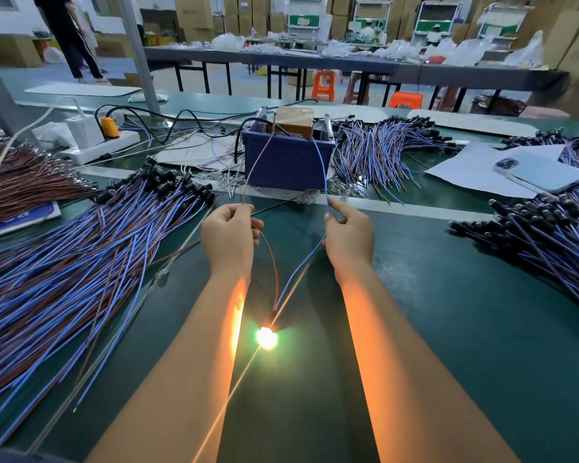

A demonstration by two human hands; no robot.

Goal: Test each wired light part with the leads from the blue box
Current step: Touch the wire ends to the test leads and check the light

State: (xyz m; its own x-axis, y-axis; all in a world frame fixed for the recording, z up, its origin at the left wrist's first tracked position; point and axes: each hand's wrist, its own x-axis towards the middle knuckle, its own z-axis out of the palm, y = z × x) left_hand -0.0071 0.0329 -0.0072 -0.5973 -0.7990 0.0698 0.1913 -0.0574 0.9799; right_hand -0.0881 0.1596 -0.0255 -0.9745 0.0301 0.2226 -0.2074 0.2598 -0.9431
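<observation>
A dark green counter [448, 312] fills the view, seen from above the person's own arms. Heaps of blue-and-brown wired light parts [64, 262] spread at nine o'clock, with more at one and three o'clock. A blue box [288, 162] sits at twelve o'clock, and a brown lead [253, 168] and a blue lead [323, 168] trail from it toward the hands. The left hand [229, 235] pinches the brown lead against one wire of a single light part; the right hand [348, 235] pinches the blue lead against the other wire. Both sets of fingers are curled closed on those wires. The light part [267, 337] lies at six o'clock, between the forearms and well below the fingers, glowing brightly (so it appears to pass). To do this well, keep each bare end pressed firmly to its lead and the two leads apart.
</observation>
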